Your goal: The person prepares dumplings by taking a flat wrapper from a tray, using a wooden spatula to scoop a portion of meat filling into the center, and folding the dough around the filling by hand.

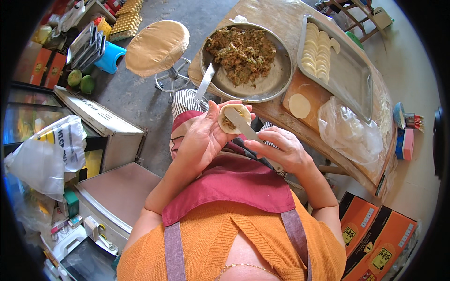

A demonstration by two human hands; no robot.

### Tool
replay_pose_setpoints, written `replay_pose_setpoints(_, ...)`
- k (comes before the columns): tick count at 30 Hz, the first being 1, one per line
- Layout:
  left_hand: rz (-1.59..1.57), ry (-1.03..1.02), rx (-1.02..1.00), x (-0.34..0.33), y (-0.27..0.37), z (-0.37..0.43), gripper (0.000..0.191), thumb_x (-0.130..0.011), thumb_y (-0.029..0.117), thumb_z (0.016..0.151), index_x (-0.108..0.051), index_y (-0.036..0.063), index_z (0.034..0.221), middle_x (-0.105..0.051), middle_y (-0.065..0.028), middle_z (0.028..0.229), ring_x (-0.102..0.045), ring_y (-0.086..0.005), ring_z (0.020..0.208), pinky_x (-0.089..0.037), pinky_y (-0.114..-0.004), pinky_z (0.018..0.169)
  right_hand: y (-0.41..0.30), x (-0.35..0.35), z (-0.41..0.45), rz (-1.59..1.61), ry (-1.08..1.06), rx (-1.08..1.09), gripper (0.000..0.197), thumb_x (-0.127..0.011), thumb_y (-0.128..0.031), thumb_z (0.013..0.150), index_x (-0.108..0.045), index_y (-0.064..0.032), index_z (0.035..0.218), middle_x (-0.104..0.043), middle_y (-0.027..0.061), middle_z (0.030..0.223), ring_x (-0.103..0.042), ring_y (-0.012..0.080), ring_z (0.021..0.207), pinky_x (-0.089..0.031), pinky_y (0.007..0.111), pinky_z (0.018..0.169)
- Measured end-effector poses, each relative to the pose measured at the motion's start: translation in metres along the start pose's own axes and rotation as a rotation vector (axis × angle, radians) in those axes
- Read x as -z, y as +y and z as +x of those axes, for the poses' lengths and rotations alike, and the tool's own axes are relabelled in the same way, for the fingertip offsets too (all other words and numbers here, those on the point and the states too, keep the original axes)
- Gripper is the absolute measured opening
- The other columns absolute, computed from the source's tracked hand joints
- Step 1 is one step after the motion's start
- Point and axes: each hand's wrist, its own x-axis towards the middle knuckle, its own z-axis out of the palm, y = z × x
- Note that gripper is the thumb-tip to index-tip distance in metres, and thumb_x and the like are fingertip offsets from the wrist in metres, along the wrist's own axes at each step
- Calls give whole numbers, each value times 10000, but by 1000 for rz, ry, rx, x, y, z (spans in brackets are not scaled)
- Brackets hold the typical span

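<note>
On the palm of my left hand (pixel 210 135) rests a round dough wrapper (pixel 245 111) with some filling on it. My right hand (pixel 283 147) grips a flat metal spatula (pixel 244 127), its rounded blade pressed on the filling. Beyond my hands stands a wide metal bowl (pixel 246 97) of chopped filling (pixel 242 52), with a second metal spatula (pixel 205 82) leaning over its near rim. To the right, a metal tray (pixel 355 82) holds rows of folded dough pieces (pixel 316 52). One flat dough wrapper (pixel 299 105) lies on a wooden board (pixel 313 92).
The floury wooden table (pixel 274 114) carries a crumpled clear plastic bag (pixel 351 130) at its near right. A round padded stool (pixel 157 47) stands left of the bowl. Orange cartons (pixel 376 242) sit at the lower right, a low cabinet (pixel 119 193) at the left.
</note>
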Motion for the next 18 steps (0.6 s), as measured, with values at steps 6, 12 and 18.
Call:
replay_pose_setpoints(6, 32, -56, -42, -9, 2, 1, 638, -289, 484, 1087, -436, -48, 1406, -522, -234, 1419, -519, -333, 1341, -414, -470, 1147, -8, 18, 16, -131, 59, 93, 409, -815, -54, 689, -747, -36, 1092, -584, 82, 966, -663, 242, 787, -565, 333, 658)
replay_pose_setpoints(12, 5, -81, -47, -17, 2, 0, 671, -303, 496, 1079, -424, -71, 1417, -487, -259, 1449, -476, -369, 1376, -378, -490, 1171, -15, 24, 11, -165, 53, 157, 408, -809, -63, 682, -744, -35, 1084, -579, 73, 949, -660, 234, 824, -564, 340, 688)
replay_pose_setpoints(18, -25, -77, -58, -22, 6, 1, 698, -309, 507, 1073, -389, -79, 1445, -444, -283, 1484, -436, -382, 1408, -347, -496, 1190, -14, 27, 11, -148, 54, 151, 406, -812, -62, 683, -747, -34, 1083, -580, 72, 945, -669, 235, 804, -567, 333, 672)
